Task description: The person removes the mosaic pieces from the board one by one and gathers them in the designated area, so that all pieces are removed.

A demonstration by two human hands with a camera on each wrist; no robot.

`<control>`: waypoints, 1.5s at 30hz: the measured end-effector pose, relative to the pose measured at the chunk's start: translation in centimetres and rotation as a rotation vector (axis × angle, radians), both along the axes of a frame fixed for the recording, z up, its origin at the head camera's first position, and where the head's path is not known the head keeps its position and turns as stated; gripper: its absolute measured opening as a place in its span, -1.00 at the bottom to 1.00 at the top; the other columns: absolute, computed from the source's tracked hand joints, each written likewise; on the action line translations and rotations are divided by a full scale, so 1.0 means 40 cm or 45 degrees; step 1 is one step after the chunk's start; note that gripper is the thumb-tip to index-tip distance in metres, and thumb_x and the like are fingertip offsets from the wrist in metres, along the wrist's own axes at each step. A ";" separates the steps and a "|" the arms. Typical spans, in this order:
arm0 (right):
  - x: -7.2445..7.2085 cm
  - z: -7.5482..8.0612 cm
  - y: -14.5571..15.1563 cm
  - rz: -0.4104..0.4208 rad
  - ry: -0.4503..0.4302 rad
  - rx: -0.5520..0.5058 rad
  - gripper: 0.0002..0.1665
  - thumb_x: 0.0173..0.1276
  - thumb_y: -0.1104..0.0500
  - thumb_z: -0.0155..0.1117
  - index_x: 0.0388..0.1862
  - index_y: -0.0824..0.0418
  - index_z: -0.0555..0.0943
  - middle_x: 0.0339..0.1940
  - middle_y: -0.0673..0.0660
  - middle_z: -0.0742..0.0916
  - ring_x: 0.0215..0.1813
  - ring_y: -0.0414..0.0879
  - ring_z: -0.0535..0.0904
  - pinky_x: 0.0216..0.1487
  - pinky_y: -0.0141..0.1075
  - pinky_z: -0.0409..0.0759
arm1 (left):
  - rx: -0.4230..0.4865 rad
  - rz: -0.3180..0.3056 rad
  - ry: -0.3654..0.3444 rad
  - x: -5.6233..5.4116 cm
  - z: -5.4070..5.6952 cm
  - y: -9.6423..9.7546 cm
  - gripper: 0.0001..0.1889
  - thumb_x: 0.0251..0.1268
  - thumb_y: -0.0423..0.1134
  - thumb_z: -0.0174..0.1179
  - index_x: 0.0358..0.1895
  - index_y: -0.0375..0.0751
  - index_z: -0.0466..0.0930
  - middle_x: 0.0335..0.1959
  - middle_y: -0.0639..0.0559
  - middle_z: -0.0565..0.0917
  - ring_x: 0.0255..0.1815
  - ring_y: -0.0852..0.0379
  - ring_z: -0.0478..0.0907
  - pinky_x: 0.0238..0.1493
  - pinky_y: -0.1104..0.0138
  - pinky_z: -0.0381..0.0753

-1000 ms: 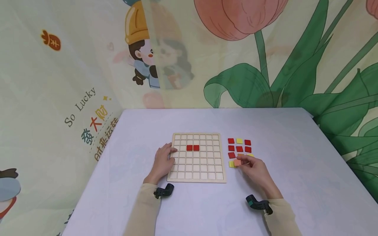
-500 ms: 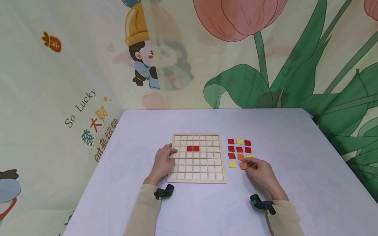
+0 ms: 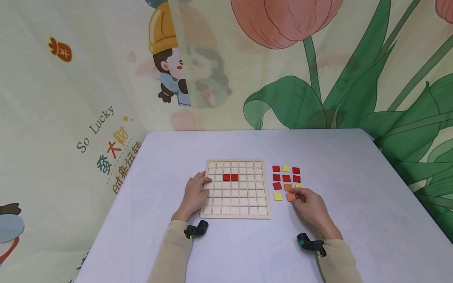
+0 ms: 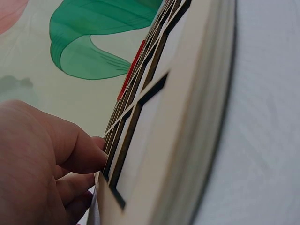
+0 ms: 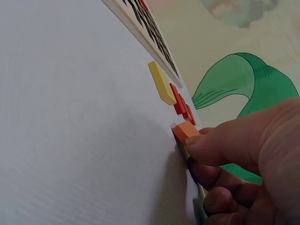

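Observation:
In the head view my right hand (image 3: 313,208) pinches an orange square tile (image 3: 291,197) at the near side of the tile group. The right wrist view shows the thumb on this orange tile (image 5: 186,131), one edge low over the tabletop. A pale wooden grid board (image 3: 235,212) lies left of the tiles. Two red tiles, the left one (image 3: 227,177) beside the right one (image 3: 235,177), sit in adjoining cells. My left hand (image 3: 192,196) rests at the board's left edge; its thumb and fingertips touch the rim, as the left wrist view shows.
Right of the board lie loose red tiles (image 3: 286,178), a yellow tile (image 3: 278,196), another yellow one (image 3: 286,169) and an orange one (image 3: 288,188). A further yellow tile (image 3: 299,186) is partly covered by my right hand. A white cloth (image 3: 170,157) covers the table.
Since a second ago, my right hand has moved right with the orange tile, from over the near yellow tile to beside it. During the last half second it barely shifts. My left hand stays put.

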State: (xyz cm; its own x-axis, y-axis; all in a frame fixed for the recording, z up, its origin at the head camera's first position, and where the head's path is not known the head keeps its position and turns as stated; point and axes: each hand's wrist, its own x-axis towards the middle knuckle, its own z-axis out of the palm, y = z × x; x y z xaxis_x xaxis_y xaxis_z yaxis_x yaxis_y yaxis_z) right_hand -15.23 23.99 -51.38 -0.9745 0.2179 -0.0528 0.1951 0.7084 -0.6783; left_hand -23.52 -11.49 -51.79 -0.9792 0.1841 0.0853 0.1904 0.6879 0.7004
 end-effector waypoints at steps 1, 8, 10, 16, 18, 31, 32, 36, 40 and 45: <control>0.000 0.000 0.000 0.002 0.004 0.003 -0.64 0.29 0.28 0.29 0.08 0.27 0.64 -0.19 0.19 0.62 -0.18 0.01 0.42 -0.37 -0.36 0.45 | 0.001 0.000 0.001 0.000 0.000 0.000 -0.64 0.17 -0.48 0.02 0.04 -0.29 0.59 0.44 -0.22 0.32 0.53 -0.15 0.09 0.57 0.02 -0.20; -0.004 -0.001 -0.001 0.027 0.016 0.036 -0.64 0.30 0.27 0.30 0.09 0.28 0.63 -0.22 0.17 0.60 -0.21 0.01 0.42 -0.39 -0.35 0.43 | 0.003 -0.001 0.005 -0.002 -0.003 -0.003 -0.64 0.17 -0.47 0.01 0.04 -0.30 0.59 0.44 -0.23 0.31 0.52 -0.16 0.09 0.56 0.01 -0.20; -0.005 -0.002 -0.003 0.032 0.013 0.047 -0.63 0.30 0.26 0.31 0.10 0.28 0.63 -0.24 0.16 0.59 -0.22 0.01 0.42 -0.40 -0.35 0.42 | 0.000 0.002 0.006 -0.003 -0.003 -0.004 -0.64 0.17 -0.47 0.01 0.04 -0.29 0.59 0.44 -0.23 0.32 0.52 -0.15 0.09 0.57 0.02 -0.19; -0.012 -0.007 -0.008 0.047 0.025 0.086 -0.62 0.30 0.25 0.33 0.08 0.32 0.63 -0.32 0.15 0.56 -0.26 0.00 0.42 -0.43 -0.37 0.42 | -0.007 0.008 0.022 -0.001 -0.003 -0.005 -0.64 0.16 -0.48 0.01 0.03 -0.29 0.59 0.42 -0.24 0.33 0.51 -0.17 0.11 0.56 -0.01 -0.16; -0.012 -0.008 -0.008 0.045 0.023 0.087 -0.62 0.29 0.25 0.33 0.09 0.33 0.62 -0.32 0.15 0.56 -0.25 0.00 0.42 -0.42 -0.36 0.43 | -0.009 0.010 0.015 -0.001 -0.002 -0.006 -0.64 0.17 -0.48 0.01 0.04 -0.28 0.59 0.43 -0.23 0.33 0.52 -0.16 0.11 0.56 0.01 -0.17; -0.010 -0.003 0.010 -0.027 -0.042 -0.070 -0.60 0.40 0.12 0.20 0.16 0.23 0.60 -0.09 0.20 0.59 -0.06 0.05 0.44 -0.24 -0.36 0.52 | 0.006 0.010 0.000 -0.004 0.001 -0.001 -0.65 0.18 -0.48 0.01 0.04 -0.28 0.59 0.44 -0.20 0.32 0.53 -0.12 0.09 0.57 0.05 -0.19; -0.010 -0.002 0.009 -0.037 -0.033 -0.075 -0.61 0.40 0.12 0.19 0.15 0.23 0.61 -0.10 0.20 0.58 -0.07 0.05 0.43 -0.25 -0.37 0.52 | 0.006 0.007 0.003 -0.004 0.001 0.000 -0.65 0.18 -0.48 0.01 0.03 -0.28 0.59 0.44 -0.21 0.32 0.53 -0.13 0.10 0.57 0.04 -0.19; -0.005 0.002 -0.006 -0.084 0.026 -0.096 -0.62 0.40 0.12 0.18 0.12 0.24 0.62 -0.16 0.19 0.56 -0.11 0.03 0.42 -0.36 -0.43 0.47 | 0.015 -0.004 0.010 -0.006 0.002 0.000 -0.65 0.17 -0.48 0.01 0.02 -0.29 0.59 0.43 -0.22 0.33 0.52 -0.14 0.10 0.57 0.03 -0.19; -0.003 0.000 -0.040 -0.116 0.116 -0.139 -0.70 0.40 0.16 0.20 0.05 0.24 0.63 -0.21 0.16 0.57 -0.17 -0.01 0.42 -0.42 -0.50 0.46 | 0.008 -0.007 0.008 -0.006 0.001 -0.001 -0.65 0.16 -0.48 0.01 0.02 -0.29 0.59 0.43 -0.22 0.34 0.52 -0.14 0.11 0.57 0.03 -0.18; -0.009 -0.006 -0.096 -0.014 0.277 -0.201 -0.82 0.34 0.30 0.25 -0.10 0.20 0.68 -0.30 0.11 0.60 -0.28 -0.05 0.42 -0.42 -0.48 0.44 | -0.008 -0.004 0.004 -0.003 -0.001 -0.002 -0.64 0.17 -0.48 0.01 0.03 -0.29 0.59 0.43 -0.23 0.33 0.52 -0.15 0.10 0.56 0.00 -0.17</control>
State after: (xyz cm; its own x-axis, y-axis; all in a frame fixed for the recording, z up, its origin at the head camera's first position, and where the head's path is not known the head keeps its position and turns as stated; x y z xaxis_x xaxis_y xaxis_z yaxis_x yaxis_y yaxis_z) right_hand -15.58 20.15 -51.63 -0.9644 0.2338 0.1233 0.0396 0.5890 -0.8071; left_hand -23.65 -11.56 -51.82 -0.9783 0.1878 0.0871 0.1946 0.6916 0.6956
